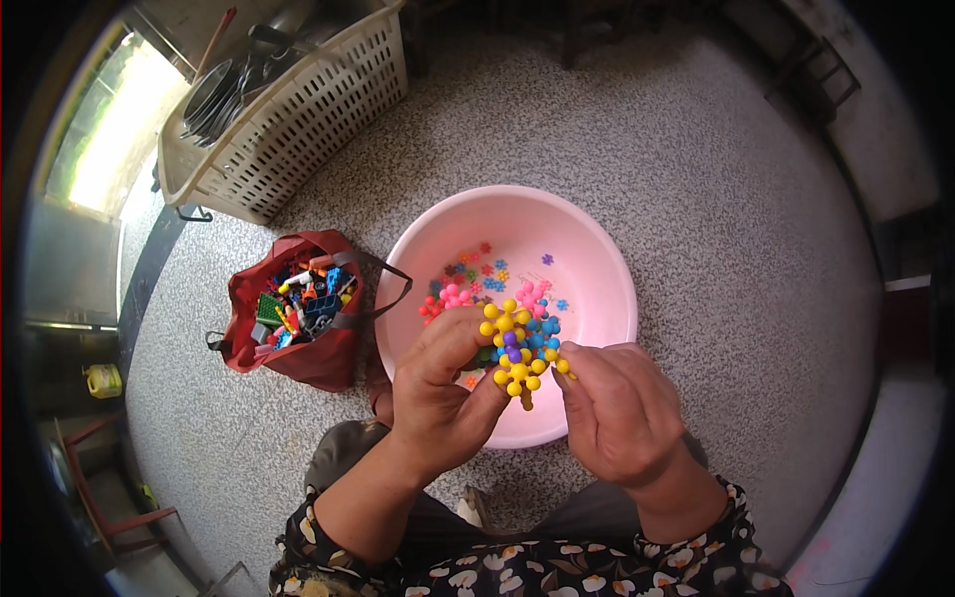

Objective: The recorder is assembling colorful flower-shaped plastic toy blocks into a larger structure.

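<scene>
My left hand (438, 393) grips a cluster of knobbed connector toy pieces (518, 374) over a pink basin (619, 289). Yellow, purple and blue pieces show in the cluster, with pink ones behind. Red and pink knobs (435, 306) stick out beyond my left fingers; whether they join the cluster is hidden. At the cluster's right side, my right hand (625, 413) pinches a yellow knobbed piece (563, 366) between thumb and forefinger. Small flower-shaped pieces (487, 270) in several colours lie scattered on the basin's floor.
Left of the basin sits a dark red cloth bag (333, 366) filled with mixed building toys (310, 298); its strap reaches over the basin's rim. Farther back stands a white slotted basket (308, 124) with dark pans. A reddish chair frame (90, 488) is at the left edge.
</scene>
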Demonstrator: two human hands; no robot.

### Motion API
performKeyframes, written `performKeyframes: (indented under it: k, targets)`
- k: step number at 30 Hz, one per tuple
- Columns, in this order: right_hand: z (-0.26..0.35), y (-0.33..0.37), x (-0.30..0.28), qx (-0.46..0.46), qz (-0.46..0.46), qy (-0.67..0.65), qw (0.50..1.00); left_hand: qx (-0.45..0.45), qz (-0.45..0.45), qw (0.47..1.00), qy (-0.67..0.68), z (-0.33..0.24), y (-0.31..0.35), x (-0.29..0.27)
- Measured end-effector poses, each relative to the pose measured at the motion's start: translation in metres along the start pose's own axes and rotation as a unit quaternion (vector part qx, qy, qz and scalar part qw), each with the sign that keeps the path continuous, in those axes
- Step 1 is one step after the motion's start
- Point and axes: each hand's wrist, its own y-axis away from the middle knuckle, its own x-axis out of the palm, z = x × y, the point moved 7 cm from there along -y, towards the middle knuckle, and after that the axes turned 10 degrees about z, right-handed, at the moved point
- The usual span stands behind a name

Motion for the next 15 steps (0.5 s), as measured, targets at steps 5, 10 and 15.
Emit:
performKeyframes:
  k: [5,10,15]
  targets:
    - [0.0015,-0.0015,0.0017,-0.003,0.020,0.023,1.000,-0.083,-0.021,0.991,0.106,0.0059,0.0006,0.0029]
    - [0.0028,-0.0014,0.0022,0.005,0.026,0.032,0.999,-0.047,0.000,0.999,0.002,0.0034,-0.0010,0.0014]
    - [0.0008,-0.0006,0.0007,0.017,0.007,0.024,1.000,-0.018,-0.012,0.999,0.027,0.0016,-0.0015,0.0029]
